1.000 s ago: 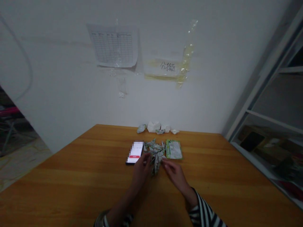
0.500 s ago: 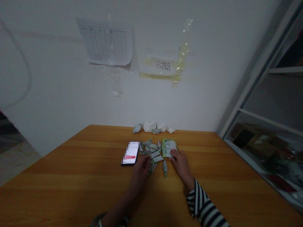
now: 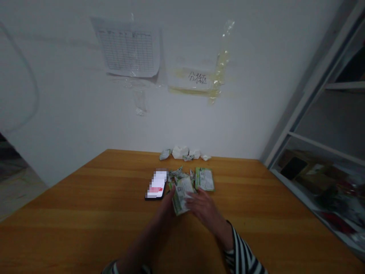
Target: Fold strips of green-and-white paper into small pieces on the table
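Observation:
A green and white packet [image 3: 180, 195] is held up just above the wooden table [image 3: 85, 205] between both hands. My left hand [image 3: 168, 203] grips its left edge and my right hand [image 3: 201, 207] closes on its right side. Behind it lies a small heap of green and white wrapped sweets [image 3: 179, 174]. A second flat green packet [image 3: 204, 179] lies to the right of the heap. A phone [image 3: 156, 185] with a lit screen lies just left of my left hand.
Crumpled white paper and wrappers [image 3: 184, 153] sit at the table's far edge against the wall. A printed sheet [image 3: 128, 47] and a taped note [image 3: 196, 80] hang on the wall. Metal shelving [image 3: 322, 152] with dark items stands at the right.
My right hand has come back from the flat packet at the right to the middle. Both hands now hold a green and white packet lifted in front of the heap.

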Action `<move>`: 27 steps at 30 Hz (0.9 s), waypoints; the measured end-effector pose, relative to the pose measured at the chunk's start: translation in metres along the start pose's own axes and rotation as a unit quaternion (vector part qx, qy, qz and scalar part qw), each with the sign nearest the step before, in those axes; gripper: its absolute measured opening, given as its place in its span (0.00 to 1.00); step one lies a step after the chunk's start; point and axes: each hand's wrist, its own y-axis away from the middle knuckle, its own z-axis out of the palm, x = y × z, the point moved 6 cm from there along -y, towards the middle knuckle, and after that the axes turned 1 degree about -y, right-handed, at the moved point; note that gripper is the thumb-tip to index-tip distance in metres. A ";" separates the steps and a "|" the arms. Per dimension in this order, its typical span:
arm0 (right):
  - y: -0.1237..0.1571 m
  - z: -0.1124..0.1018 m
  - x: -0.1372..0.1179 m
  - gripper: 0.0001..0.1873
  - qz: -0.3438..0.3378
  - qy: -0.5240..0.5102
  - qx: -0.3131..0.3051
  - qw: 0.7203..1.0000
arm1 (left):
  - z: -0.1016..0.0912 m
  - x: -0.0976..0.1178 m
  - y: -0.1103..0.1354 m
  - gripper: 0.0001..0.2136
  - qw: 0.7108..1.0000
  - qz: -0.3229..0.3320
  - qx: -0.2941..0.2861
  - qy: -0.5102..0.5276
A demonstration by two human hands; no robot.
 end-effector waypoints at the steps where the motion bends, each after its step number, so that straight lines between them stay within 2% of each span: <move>1: -0.001 0.003 -0.009 0.18 -0.006 -0.014 -0.030 0.999 | -0.002 -0.001 0.000 0.22 1.000 -0.005 -0.001 0.018; 4: 0.000 -0.003 -0.013 0.16 0.034 -0.063 0.007 0.997 | -0.008 -0.003 0.003 0.15 0.997 -0.027 -0.006 0.074; 8: 0.007 -0.013 0.013 0.05 0.120 -0.160 0.127 0.972 | -0.001 -0.005 0.009 0.16 0.988 -0.075 -0.074 0.116; 11: 0.016 -0.004 0.038 0.08 0.209 -0.238 0.209 0.925 | 0.008 -0.004 0.012 0.18 0.984 -0.070 -0.102 0.132; 13: 0.026 0.005 0.052 0.14 0.292 -0.268 0.273 0.876 | 0.013 -0.006 0.013 0.17 0.984 -0.068 -0.109 0.124; 14: 0.030 0.010 0.056 0.16 0.316 -0.281 0.291 0.858 | 0.016 -0.008 0.013 0.17 0.984 -0.073 -0.114 0.115; 16: 0.032 0.020 0.058 0.19 0.339 -0.312 0.292 0.838 | 0.019 -0.011 0.013 0.19 0.985 -0.081 -0.121 0.097; 19: 0.031 0.026 0.054 0.21 0.349 -0.322 0.277 0.835 | 0.021 -0.011 0.015 0.23 0.986 -0.077 -0.128 0.076; 22: 0.031 0.023 0.050 0.20 0.356 -0.282 0.273 0.848 | 0.025 -0.006 0.022 0.21 0.985 -0.051 -0.163 0.035; 25: 0.033 0.018 0.048 0.20 0.362 -0.241 0.288 0.853 | 0.031 0.001 0.034 0.21 0.979 -0.051 -0.198 0.003; 27: 0.034 0.015 0.047 0.19 0.363 -0.227 0.302 0.852 | 0.033 0.005 0.040 0.18 0.978 -0.055 -0.200 -0.009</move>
